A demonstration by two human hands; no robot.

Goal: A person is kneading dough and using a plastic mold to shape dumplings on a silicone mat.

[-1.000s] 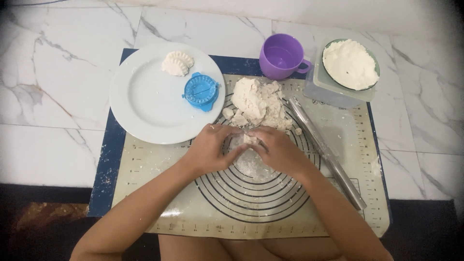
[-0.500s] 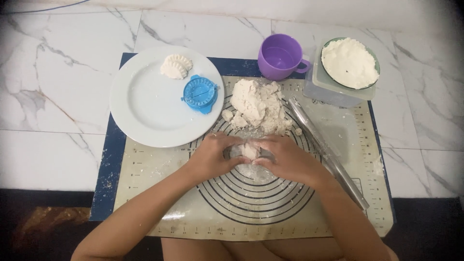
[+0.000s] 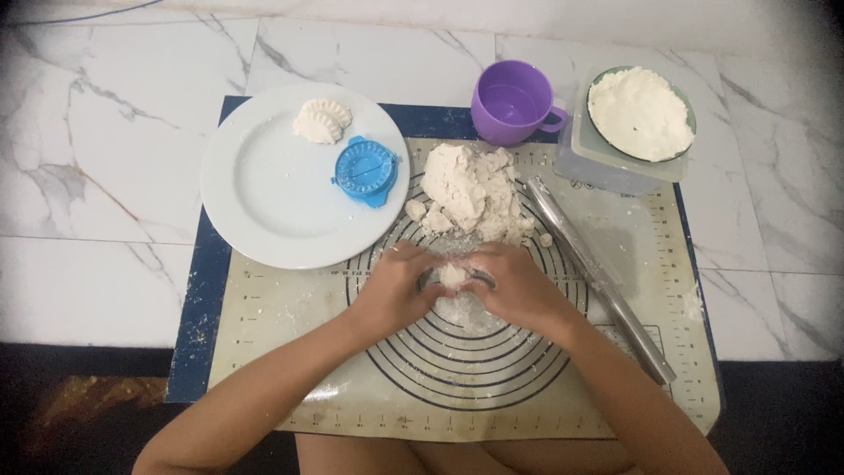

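Both hands together mid-mat: left hand [image 3: 397,286] and right hand [image 3: 519,286] pinch a small dough piece [image 3: 452,275] between fingertips, just above the ringed baking mat [image 3: 264,317]. Dough heap [image 3: 466,189] just beyond them; rolling pin [image 3: 598,277] to the right, white plate [image 3: 264,202] holding blue dumpling press [image 3: 365,170] and shaped dumpling [image 3: 321,120] to the left.

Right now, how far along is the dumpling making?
Done: one shaped dumpling lies on the plate, beside the blue press. In hand: the left hand and right hand work a small dough piece on the mat. Left: a large dough heap is unportioned, the bowl is full of white filling, and the rolling pin lies idle.
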